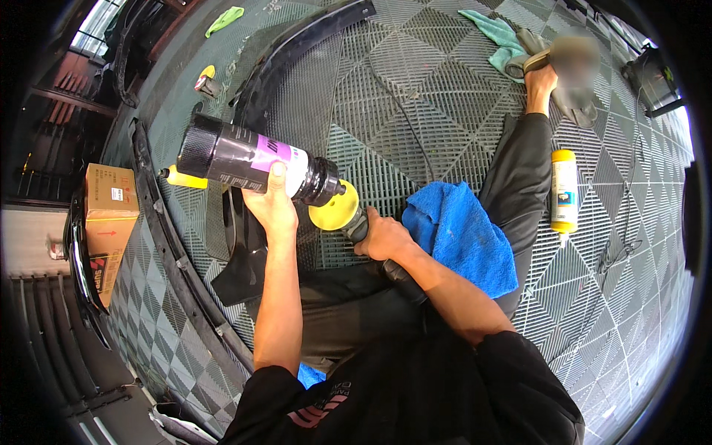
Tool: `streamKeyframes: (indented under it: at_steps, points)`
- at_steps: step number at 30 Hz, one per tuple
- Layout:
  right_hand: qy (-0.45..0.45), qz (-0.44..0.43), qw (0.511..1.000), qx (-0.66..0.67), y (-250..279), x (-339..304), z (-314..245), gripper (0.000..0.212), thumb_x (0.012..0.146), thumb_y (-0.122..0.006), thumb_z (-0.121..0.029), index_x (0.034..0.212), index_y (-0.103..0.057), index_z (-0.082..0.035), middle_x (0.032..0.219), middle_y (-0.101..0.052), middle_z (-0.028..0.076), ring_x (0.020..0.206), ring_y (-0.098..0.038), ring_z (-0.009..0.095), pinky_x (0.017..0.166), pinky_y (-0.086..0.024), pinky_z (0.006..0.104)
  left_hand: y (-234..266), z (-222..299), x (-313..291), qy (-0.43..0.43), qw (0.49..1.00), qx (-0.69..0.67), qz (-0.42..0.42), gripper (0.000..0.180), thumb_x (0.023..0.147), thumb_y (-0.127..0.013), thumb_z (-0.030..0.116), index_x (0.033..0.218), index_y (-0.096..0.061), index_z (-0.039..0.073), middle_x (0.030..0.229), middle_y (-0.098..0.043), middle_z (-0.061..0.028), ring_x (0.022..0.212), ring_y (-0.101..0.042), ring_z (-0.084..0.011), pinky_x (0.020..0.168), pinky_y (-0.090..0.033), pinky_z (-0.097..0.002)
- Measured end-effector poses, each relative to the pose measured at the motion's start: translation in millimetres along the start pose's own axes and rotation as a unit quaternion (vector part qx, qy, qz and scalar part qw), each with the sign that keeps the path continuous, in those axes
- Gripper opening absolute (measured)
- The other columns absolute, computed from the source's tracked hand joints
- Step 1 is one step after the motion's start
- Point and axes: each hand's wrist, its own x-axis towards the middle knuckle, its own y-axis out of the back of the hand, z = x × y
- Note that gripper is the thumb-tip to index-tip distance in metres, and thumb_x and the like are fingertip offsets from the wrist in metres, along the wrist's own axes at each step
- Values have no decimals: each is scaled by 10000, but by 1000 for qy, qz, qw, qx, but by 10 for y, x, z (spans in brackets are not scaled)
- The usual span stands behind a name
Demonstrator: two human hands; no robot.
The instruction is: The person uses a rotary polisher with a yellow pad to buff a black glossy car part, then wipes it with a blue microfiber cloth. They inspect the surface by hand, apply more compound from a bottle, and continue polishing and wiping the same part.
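Note:
In my left hand (271,204) is a black bottle (239,152) with a purple and white label, tipped nearly sideways. Its black cap end points right, at the round yellow foam pad (332,211) of a polisher (357,226). Cap and pad overlap in the picture; I cannot tell whether they touch. The fingers of my right hand (386,239) wrap around the polisher just behind the pad, turning the pad's face up. A blue towel (463,241) drapes over my leg, right beside that hand.
Long black car trim pieces (297,46) curve across the tiled floor ahead and left. A yellow bottle (564,191) lies to the right, another (185,179) at the left. A teal cloth (495,35) is near my foot, a cardboard box (111,200) far left. A cord (400,111) crosses the tiles.

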Motion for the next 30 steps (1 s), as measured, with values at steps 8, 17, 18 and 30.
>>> streamKeyframes:
  at_steps: [8, 17, 18, 30]
  points:
    - [15, 51, 998, 16, -135, 83, 92, 867, 691, -827, -350, 1339, -425, 63, 1063, -678, 305, 1061, -650, 432, 927, -516, 459, 22, 4, -69, -10, 1000, 22, 4, 520, 834, -830, 234, 1219, -564, 6, 1110, -628, -69, 993, -615, -178, 923, -507, -346]
    - [7, 30, 999, 21, -68, 63, 56, 826, 692, -823, -327, 1317, -439, 53, 1055, -680, 300, 1062, -651, 427, 927, -518, 452, 111, 114, -273, -18, 1000, 17, 19, 625, 816, -844, 241, 1288, -524, -14, 1152, -615, -87, 1025, -614, -198, 940, -505, -363]
    - [5, 31, 999, 20, -63, 58, 51, 831, 692, -822, -328, 1322, -436, 53, 1055, -680, 300, 1061, -651, 427, 927, -519, 452, 152, 143, -295, -19, 999, 26, 6, 635, 820, -839, 247, 1298, -516, -17, 1161, -612, -90, 1034, -613, -201, 945, -501, -364]
    - [-9, -2, 1000, 2, -25, 60, 18, 937, 705, -801, -362, 1419, -367, 64, 1157, -658, 290, 1125, -636, 396, 958, -510, 433, 379, 301, -400, -50, 995, 76, 33, 613, 829, -821, 312, 1246, -542, -40, 1132, -626, -118, 1009, -628, -229, 931, -519, -387]
